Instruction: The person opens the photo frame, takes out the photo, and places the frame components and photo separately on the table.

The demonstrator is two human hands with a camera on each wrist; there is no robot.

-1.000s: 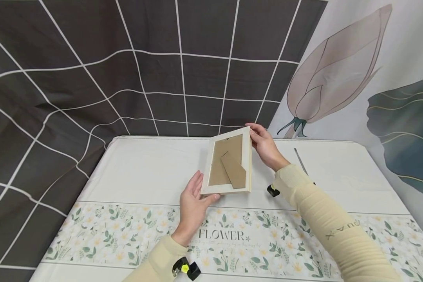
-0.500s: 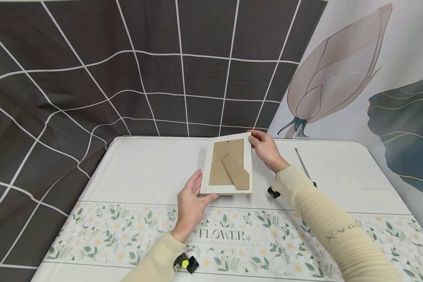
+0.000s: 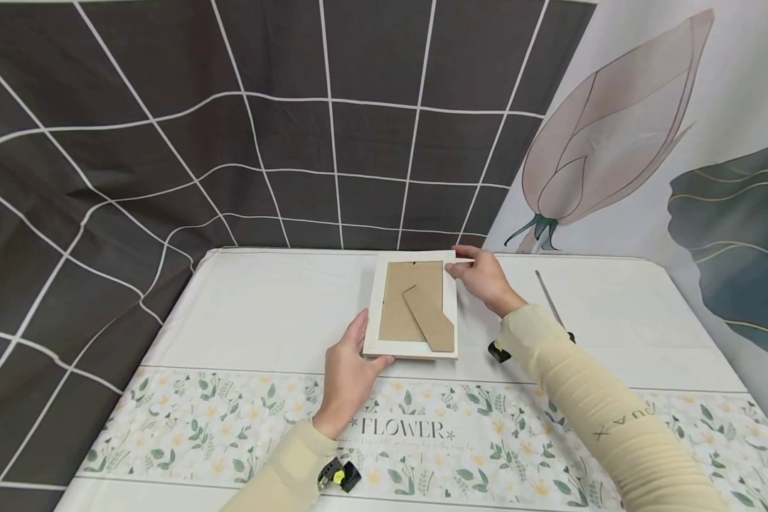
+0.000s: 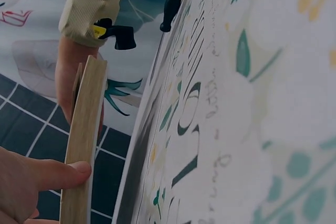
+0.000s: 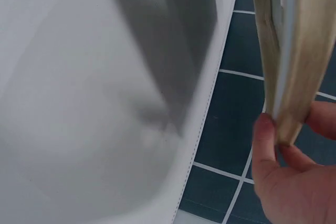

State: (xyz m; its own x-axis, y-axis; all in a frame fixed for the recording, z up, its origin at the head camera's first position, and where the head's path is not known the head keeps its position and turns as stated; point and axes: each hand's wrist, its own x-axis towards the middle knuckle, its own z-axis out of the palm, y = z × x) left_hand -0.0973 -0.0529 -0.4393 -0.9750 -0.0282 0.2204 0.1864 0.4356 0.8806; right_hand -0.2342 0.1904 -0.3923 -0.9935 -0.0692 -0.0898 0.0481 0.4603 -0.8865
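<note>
A pale wooden picture frame (image 3: 373, 306) is held back side up between both hands, just above the white tablecloth. Its brown backing board (image 3: 393, 313) carries a brown easel leg (image 3: 432, 320) lying slantwise across it. My left hand (image 3: 347, 377) grips the near left corner, thumb (image 4: 63, 174) pressed on the near edge in the left wrist view. At the far right corner my right hand (image 3: 486, 281) pinches the frame. The right wrist view shows those fingertips (image 5: 265, 135) at the end of the wooden edge (image 5: 310, 51), with the frame's shadow on the cloth.
On the cloth to the right lies a screwdriver, its thin metal shaft (image 3: 550, 295) beside the right sleeve (image 3: 582, 384). Its black and yellow handle (image 4: 171, 11) shows in the left wrist view. A dark checked curtain (image 3: 281, 142) hangs behind the table.
The frame's far end has come down, so the frame lies flatter. My right hand has lowered with it and shifted slightly; my left hand has barely moved.
</note>
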